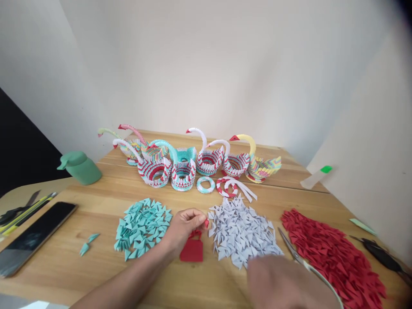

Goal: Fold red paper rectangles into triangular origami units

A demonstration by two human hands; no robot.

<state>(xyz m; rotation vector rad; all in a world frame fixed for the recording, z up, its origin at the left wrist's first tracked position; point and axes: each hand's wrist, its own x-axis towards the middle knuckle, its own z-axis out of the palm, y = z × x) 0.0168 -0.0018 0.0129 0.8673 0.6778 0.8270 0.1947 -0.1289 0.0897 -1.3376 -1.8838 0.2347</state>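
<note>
My left hand is closed in a pinch on a small red folded paper piece, between the teal and white heaps. Just below it lie a red paper square and some small red bits partly hidden by the hand. My right hand is smeared by motion at the lower right, its fingers not readable. It is near the white paper triangle heap and in front of the scissors. The red triangle heap lies to the right, the teal triangle heap to the left.
Several folded-paper swans stand at the back, with a teal-and-white paper ring and a red-and-white one before them. At left are a green container and a phone. A green-capped bottle stands right.
</note>
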